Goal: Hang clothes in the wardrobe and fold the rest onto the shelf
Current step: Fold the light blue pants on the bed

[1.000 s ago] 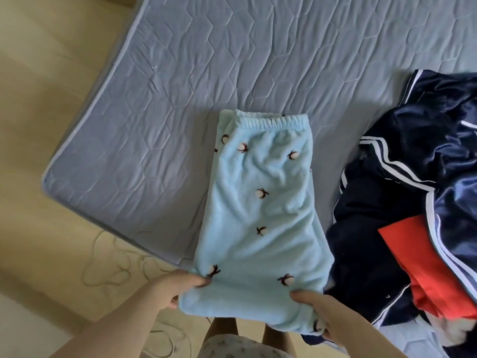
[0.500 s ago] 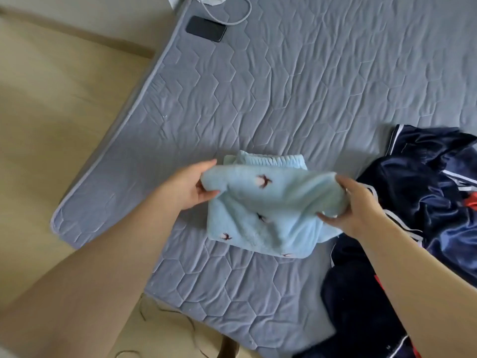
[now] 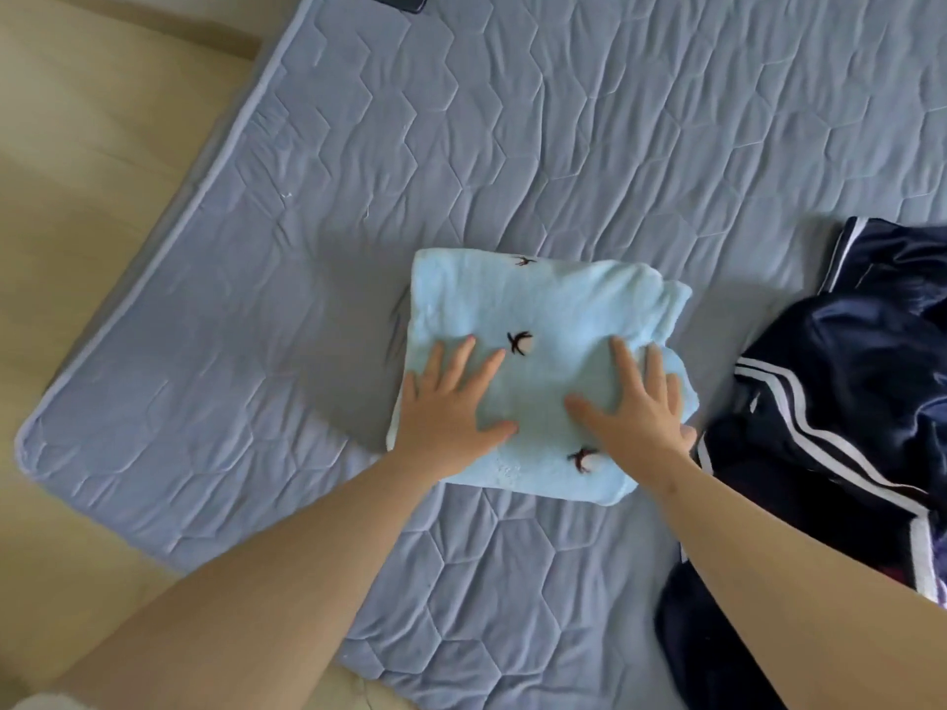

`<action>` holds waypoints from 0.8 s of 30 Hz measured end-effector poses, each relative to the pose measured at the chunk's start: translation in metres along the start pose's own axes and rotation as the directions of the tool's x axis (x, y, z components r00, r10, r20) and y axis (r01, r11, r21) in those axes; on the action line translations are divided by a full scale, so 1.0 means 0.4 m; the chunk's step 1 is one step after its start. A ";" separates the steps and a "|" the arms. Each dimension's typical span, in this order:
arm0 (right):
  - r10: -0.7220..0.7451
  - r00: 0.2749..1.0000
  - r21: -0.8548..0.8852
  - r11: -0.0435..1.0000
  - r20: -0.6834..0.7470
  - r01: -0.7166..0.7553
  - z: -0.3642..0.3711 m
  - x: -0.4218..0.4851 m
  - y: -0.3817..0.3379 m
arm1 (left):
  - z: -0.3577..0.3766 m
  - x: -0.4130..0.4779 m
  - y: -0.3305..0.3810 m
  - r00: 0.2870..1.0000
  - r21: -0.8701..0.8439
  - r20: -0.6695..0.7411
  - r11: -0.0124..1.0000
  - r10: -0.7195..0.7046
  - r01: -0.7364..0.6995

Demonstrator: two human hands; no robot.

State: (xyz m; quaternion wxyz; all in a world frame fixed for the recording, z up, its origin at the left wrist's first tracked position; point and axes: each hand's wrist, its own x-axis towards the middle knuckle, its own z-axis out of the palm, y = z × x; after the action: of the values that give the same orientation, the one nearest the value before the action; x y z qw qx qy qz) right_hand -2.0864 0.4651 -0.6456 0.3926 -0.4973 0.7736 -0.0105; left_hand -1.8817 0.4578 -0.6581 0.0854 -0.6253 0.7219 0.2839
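A light blue fleece garment (image 3: pixel 543 299) with small dark-and-white motifs lies folded into a rough square on the grey quilted mattress (image 3: pixel 563 120). My left hand (image 3: pixel 451 407) presses flat on its near left part, fingers spread and straight. On its near right part my right hand (image 3: pixel 635 407) lies flat too, fingers spread. Neither hand grips the cloth.
A heap of dark navy clothes with white stripes (image 3: pixel 845 402) lies on the mattress just right of the blue garment. A dark phone (image 3: pixel 399 0) shows at the top edge. Wooden floor (image 3: pixel 102 171) borders the mattress on the left.
The garment's lower half was lifted and folded over its waistband end. Both hands have let go of the hem and now press flat on the folded bundle.
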 end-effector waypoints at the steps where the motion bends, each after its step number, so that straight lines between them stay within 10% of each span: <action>1: 0.014 0.999 0.009 1.000 -0.042 -0.013 0.010 0.023 0.012 | 0.014 0.017 -0.012 0.998 -0.001 -0.062 1.000 -0.002 0.002; 7: 0.061 0.998 0.239 0.969 0.016 -0.063 0.050 0.150 0.075 | 0.071 0.120 -0.099 0.978 -0.537 -0.066 0.833 -0.200 0.134; 14: 0.032 0.999 0.568 0.822 0.016 -0.035 0.061 0.156 0.106 | 0.072 0.139 -0.124 0.980 -0.781 0.067 0.601 -0.187 0.168; 18: 0.000 0.970 0.871 0.441 0.242 -0.217 0.050 0.088 0.124 | 0.023 0.105 -0.126 0.956 -0.862 0.260 0.414 -0.136 0.293; 24: 0.043 0.728 0.690 0.285 0.684 -0.666 0.089 -0.043 0.152 | -0.007 -0.005 -0.151 0.893 -0.825 0.425 0.344 -0.147 0.449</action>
State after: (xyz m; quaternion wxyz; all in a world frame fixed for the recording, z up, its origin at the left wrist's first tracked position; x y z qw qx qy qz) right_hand -2.1073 0.5224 -0.6846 0.7892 0.0226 0.5805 -0.1990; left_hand -1.8230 0.4545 -0.6731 -0.1171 -0.6450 0.3022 0.6920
